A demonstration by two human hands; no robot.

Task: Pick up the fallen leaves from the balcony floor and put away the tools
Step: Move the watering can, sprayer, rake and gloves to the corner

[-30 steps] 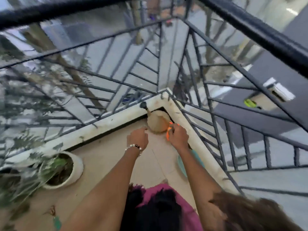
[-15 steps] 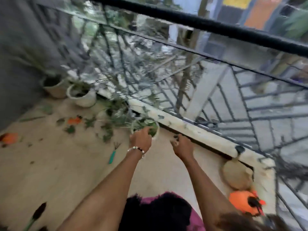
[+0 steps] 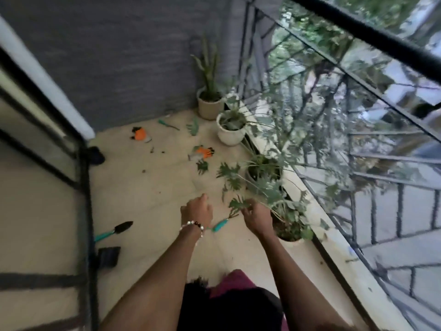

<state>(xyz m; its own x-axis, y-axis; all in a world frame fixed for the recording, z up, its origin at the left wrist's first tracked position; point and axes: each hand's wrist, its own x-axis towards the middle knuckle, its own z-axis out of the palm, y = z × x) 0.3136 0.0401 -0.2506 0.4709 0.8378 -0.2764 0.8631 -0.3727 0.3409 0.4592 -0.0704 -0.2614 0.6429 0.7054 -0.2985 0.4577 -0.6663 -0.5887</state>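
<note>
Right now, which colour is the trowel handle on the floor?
Teal; the trowel shows best in the head view.

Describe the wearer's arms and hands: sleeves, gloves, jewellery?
Both forearms are bare, with no sleeves or gloves in view. The left hand has a beaded bracelet at the wrist, mostly white beads with a few dark ones. The right hand shows nothing worn.

Beige tiled balcony floor [image 3: 148, 187], grey textured wall [image 3: 124, 56], black metal railing [image 3: 358, 32], dim daylight, trees beyond.
</note>
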